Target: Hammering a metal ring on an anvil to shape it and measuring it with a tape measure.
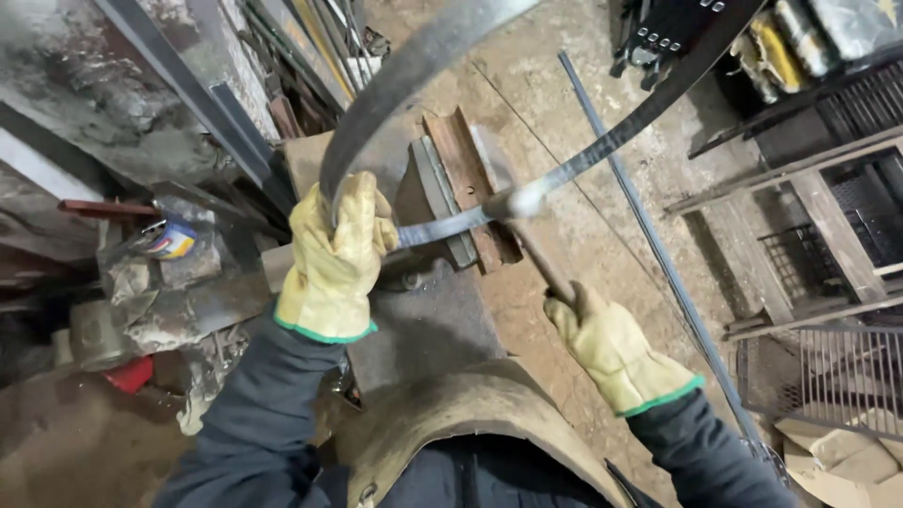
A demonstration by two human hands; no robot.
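Counted: two yellow gloves (331,259), one bent metal strip (395,71), one hammer (536,249), one long rod (649,235), one vise (461,188).

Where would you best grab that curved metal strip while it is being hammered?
Probably on its free arc left of the vise, coming from the near side, where the gloved left hand wraps the metal strip. It's flat, narrow, and clear of the hammer.

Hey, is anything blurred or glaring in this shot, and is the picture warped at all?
Head view: the hammer head is smeared by motion blur; both gloved hands, left and right, look sharp; the bent metal strip shows mild sheen; wide-angle bowing at the edges.
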